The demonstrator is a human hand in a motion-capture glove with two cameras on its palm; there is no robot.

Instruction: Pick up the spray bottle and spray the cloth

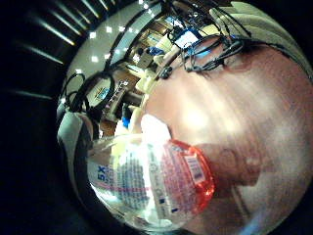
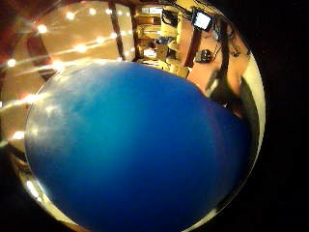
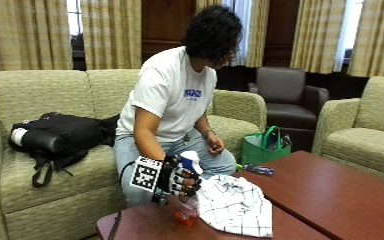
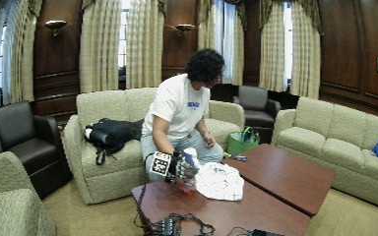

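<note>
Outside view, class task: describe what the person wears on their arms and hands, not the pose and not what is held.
The right hand wears a black glove that covers its fingers. The other hand is bare, with a thin dark band at its wrist. Both forearms are uncovered: the white T-shirt, which bears a small blue chest mark, has short sleeves ending above the elbows.

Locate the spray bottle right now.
In the outside view, the spray bottle is gripped by the gloved right hand, over the table's near corner, beside the cloth.

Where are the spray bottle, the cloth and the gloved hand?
spray bottle (image 3: 186, 214): outside view, its orange-tinted lower body, below the hand.
cloth (image 3: 235, 205): outside view, middle of the white checked fabric on the table.
gloved right hand (image 3: 179, 178): outside view, fingers curled round the bottle's neck.
</note>
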